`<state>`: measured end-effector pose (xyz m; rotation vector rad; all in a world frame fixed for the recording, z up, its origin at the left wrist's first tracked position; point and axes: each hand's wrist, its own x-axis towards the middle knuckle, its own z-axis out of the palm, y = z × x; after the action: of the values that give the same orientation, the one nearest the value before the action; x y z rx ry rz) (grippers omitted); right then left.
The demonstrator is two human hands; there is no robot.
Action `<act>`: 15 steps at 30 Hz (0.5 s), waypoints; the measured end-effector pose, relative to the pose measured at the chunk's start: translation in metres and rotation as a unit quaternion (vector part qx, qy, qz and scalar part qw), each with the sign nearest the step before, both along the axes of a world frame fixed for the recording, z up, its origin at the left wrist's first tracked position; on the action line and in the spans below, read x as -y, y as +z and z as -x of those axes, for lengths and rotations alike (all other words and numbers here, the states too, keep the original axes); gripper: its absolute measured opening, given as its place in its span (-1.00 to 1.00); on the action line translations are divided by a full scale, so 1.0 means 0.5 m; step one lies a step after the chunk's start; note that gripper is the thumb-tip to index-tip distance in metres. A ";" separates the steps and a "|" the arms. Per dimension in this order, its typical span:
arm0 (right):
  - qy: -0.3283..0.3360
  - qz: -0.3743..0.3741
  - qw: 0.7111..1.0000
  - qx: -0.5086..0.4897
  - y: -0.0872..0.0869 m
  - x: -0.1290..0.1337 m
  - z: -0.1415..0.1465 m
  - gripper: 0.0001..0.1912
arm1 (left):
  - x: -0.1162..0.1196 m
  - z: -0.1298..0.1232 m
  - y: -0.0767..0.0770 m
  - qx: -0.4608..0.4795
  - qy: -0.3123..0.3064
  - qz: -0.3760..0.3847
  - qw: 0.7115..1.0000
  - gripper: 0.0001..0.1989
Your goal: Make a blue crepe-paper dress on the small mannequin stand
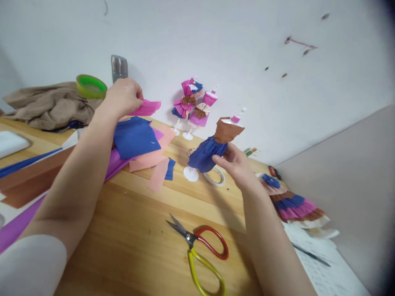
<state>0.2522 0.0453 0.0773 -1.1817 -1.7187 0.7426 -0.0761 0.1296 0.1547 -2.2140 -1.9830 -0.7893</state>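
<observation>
Dress-form figure (228, 131) in a brown bodice and blue skirt leans, its top toward the right, above the far middle of the wooden table (132, 238), its round white base (191, 174) just beside a white tape ring (224, 179). The right hand (233, 164) grasps it by the skirt, thumb against the blue folds in front, the other fingers curled behind and partly hidden. The left hand (125, 96) pinches a magenta crepe-paper strip (149, 107) between closed fingertips, over a pile topped by a blue sheet (135, 137); peach scraps (158, 174) lie at the pile's edge. Nearer the person, scissors (190, 238) with one red and one yellow handle rest slightly parted. Two more dressed figures (187, 100) stand by the wall, and a metal-capped flask (119, 68) rises behind the left hand. At the right, below a ruffled striped dress (296, 201), a pen (311, 255) lies on a printed sheet (321, 273), its characters too blurred to read.
</observation>
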 end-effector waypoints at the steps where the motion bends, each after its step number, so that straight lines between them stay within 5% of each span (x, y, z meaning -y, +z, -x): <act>1: 0.004 0.007 1.000 0.021 0.003 0.004 -0.005 -0.56 | -0.003 -0.003 -0.003 -0.011 -0.005 0.019 1.000 -0.68; 6: -0.039 0.031 0.981 0.186 0.037 0.027 -0.029 -0.61 | -0.011 -0.016 -0.009 -0.034 -0.044 0.077 0.995 -0.67; 10: -0.083 0.084 0.935 0.334 0.071 0.050 -0.041 -0.69 | -0.007 -0.025 -0.007 -0.013 -0.091 0.110 0.990 -0.68; 15: 0.031 0.101 0.903 0.417 0.084 0.073 -0.033 -0.72 | 0.001 -0.040 -0.011 -0.043 -0.080 0.074 0.993 -0.69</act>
<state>0.2689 0.0091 0.1195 -1.7573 -2.4198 0.4712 -0.0563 0.1294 0.1492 -2.4690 -1.9021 -0.5678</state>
